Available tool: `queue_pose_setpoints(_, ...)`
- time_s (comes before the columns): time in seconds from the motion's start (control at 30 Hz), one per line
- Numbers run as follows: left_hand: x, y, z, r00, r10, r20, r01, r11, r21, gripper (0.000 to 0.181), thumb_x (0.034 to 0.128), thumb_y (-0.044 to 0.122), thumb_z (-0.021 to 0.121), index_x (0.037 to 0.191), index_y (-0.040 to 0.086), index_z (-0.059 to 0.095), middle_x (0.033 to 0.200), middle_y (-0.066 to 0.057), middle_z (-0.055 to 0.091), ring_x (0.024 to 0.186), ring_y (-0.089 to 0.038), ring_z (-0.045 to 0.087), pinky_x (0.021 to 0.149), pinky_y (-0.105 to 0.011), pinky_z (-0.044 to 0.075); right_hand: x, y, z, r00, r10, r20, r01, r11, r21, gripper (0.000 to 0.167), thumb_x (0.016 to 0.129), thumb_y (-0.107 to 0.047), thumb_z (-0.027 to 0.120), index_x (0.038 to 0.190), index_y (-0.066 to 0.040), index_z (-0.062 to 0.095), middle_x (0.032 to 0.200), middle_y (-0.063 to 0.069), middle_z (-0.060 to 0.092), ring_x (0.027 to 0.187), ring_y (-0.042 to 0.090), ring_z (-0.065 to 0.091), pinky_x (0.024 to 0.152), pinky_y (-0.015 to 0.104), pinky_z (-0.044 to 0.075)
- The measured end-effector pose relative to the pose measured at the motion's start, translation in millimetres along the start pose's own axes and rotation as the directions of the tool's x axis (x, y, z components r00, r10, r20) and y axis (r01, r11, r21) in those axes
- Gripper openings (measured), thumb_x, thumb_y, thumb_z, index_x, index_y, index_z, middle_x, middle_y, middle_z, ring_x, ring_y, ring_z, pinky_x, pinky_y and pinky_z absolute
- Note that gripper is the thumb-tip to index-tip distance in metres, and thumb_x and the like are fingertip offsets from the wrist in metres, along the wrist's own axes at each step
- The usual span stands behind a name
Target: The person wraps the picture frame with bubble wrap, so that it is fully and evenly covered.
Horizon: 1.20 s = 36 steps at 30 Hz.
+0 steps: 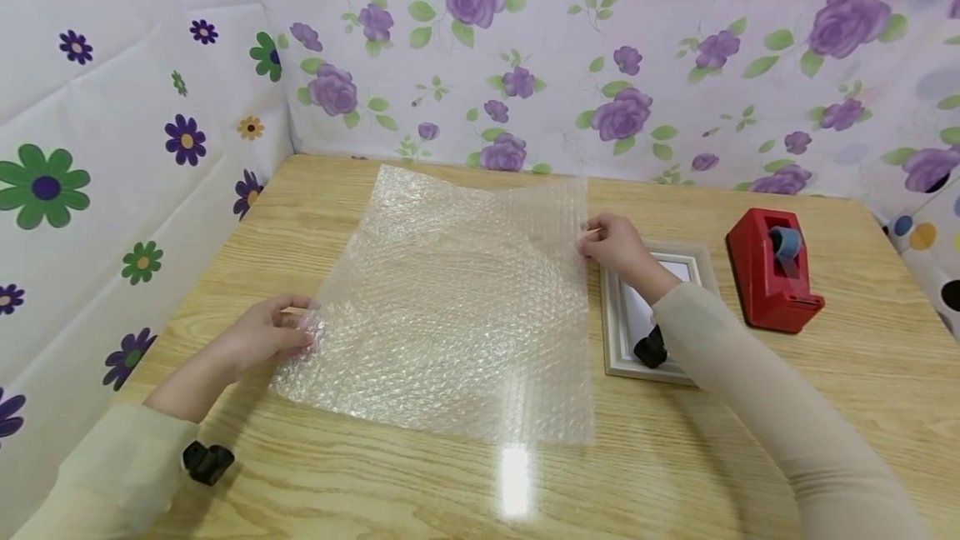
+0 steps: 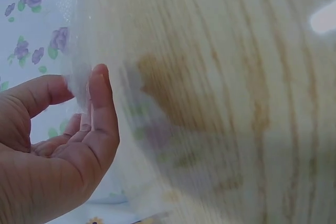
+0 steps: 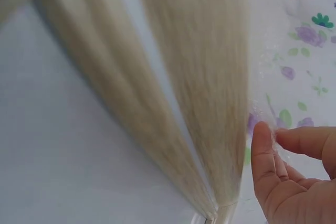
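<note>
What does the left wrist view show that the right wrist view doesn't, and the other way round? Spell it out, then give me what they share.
Only the left wrist view: the left hand and a bright glare patch on the wooden tabletop.

Only the right wrist view: the right hand and part of the picture frame, close up and blurred.

Both: clear bubble wrap pinched at an edge between thumb and fingers, and the white backdrop with purple flowers.
</note>
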State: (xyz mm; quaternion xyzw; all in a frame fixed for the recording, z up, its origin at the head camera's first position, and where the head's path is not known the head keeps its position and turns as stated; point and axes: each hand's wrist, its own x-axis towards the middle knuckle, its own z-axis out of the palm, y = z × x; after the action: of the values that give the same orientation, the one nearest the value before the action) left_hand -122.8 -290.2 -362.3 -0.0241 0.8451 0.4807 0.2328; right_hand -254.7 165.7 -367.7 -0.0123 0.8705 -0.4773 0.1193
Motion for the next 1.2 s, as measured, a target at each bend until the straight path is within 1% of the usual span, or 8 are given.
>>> queue_pose_setpoints(0.17, 2.1, 2.5, -1.2, 0.999, 0.034, -0.028, -0.033, 0.999, 0.041, 0.055, 0.0917, 0.004, 0.056, 0.140, -0.006, 0.032, 0.101, -0.013, 0.051, 0.083, -0.011, 0.056, 0.072, -0.022, 0.055, -5.2, 0, -2, 1.000, 0.010, 0.009, -0.011, 1.000, 0.001, 0.038, 0.090, 0.002, 0.055, 0.125, 0.012, 0.046, 0.095, 0.017, 0.063, 0.069, 0.006, 0.059, 0.072, 0.023, 0.057)
queue_pose_setpoints(0.27, 4.3, 5.0, -0.9, 0.998, 0.050, -0.047, -0.048, 0.997, 0.054, 0.054, 0.0910, 0.002, 0.056, 0.139, -0.007, 0.034, 0.102, -0.016, 0.052, 0.082, -0.010, 0.056, 0.072, -0.021, 0.055, -8.7, -1, -3, 0.999, 0.020, 0.025, -0.021, 0.999, 0.026, 0.038, 0.090, 0.002, 0.055, 0.125, 0.012, 0.045, 0.094, 0.015, 0.062, 0.068, 0.007, 0.060, 0.072, 0.024, 0.058)
queue_pose_setpoints(0.5, 11.2, 14.6, 0.0, 0.996, 0.046, -0.082, -0.037, 0.994, 0.105, 0.052, 0.0916, 0.003, 0.055, 0.139, -0.007, 0.036, 0.110, -0.022, 0.052, 0.083, -0.010, 0.055, 0.068, -0.019, 0.053, -19.1, -2, -5, 0.997, 0.035, 0.068, -0.040, 0.997, 0.067, 0.043, 0.090, 0.002, 0.055, 0.129, 0.014, 0.041, 0.095, 0.015, 0.062, 0.067, 0.005, 0.060, 0.072, 0.022, 0.057)
queue_pose_setpoints(0.6, 14.6, 18.0, -0.5, 0.995, 0.042, -0.095, -0.032, 0.994, 0.105, 0.051, 0.0922, 0.004, 0.055, 0.138, -0.010, 0.037, 0.110, -0.023, 0.054, 0.081, -0.009, 0.056, 0.068, -0.020, 0.053, -22.5, -2, -7, 0.996, 0.029, 0.079, -0.035, 0.996, 0.078, 0.044, 0.090, 0.003, 0.056, 0.129, 0.014, 0.040, 0.095, 0.015, 0.062, 0.066, 0.005, 0.060, 0.070, 0.020, 0.057)
queue_pose_setpoints(0.8, 21.8, 21.2, -3.3, 0.990, 0.044, -0.136, -0.029, 0.994, 0.107, 0.048, 0.0919, 0.005, 0.056, 0.134, -0.013, 0.040, 0.101, -0.014, 0.059, 0.077, -0.003, 0.055, 0.066, -0.017, 0.053, -28.0, 0, -8, 0.995, 0.032, 0.091, -0.041, 0.994, 0.106, 0.043, 0.089, 0.004, 0.055, 0.128, 0.015, 0.040, 0.091, 0.012, 0.061, 0.066, 0.006, 0.061, 0.067, 0.020, 0.057)
queue_pose_setpoints(1.0, 28.4, 27.1, -4.6, 0.988, 0.057, -0.143, -0.040, 0.992, 0.118, 0.046, 0.0934, 0.007, 0.055, 0.133, -0.012, 0.042, 0.113, -0.023, 0.055, 0.083, -0.004, 0.054, 0.072, -0.017, 0.052, -34.4, 5, -12, 0.996, 0.003, 0.094, -0.016, 0.990, 0.139, 0.042, 0.089, 0.005, 0.054, 0.127, 0.016, 0.039, 0.085, 0.009, 0.063, 0.065, 0.006, 0.061, 0.065, 0.022, 0.057)
queue_pose_setpoints(1.1, 32.1, 30.8, -5.3, 0.987, 0.064, -0.144, -0.047, 0.992, 0.116, 0.046, 0.0938, 0.008, 0.056, 0.133, -0.011, 0.044, 0.114, -0.022, 0.055, 0.082, -0.003, 0.054, 0.072, -0.016, 0.052, -37.7, 6, -13, 0.995, -0.004, 0.097, -0.011, 0.987, 0.158, 0.043, 0.089, 0.004, 0.054, 0.127, 0.017, 0.039, 0.083, 0.006, 0.063, 0.065, 0.005, 0.062, 0.066, 0.022, 0.058)
queue_pose_setpoints(1.2, 36.0, 34.3, -6.4, 0.987, 0.072, -0.145, -0.056, 0.992, 0.112, 0.046, 0.0938, 0.009, 0.056, 0.134, -0.010, 0.044, 0.115, -0.022, 0.056, 0.080, -0.001, 0.055, 0.071, -0.016, 0.052, -40.6, 8, -15, 0.995, 0.001, 0.101, -0.020, 0.983, 0.181, 0.040, 0.091, 0.000, 0.055, 0.124, 0.017, 0.040, 0.080, 0.001, 0.064, 0.064, 0.005, 0.062, 0.065, 0.022, 0.058)
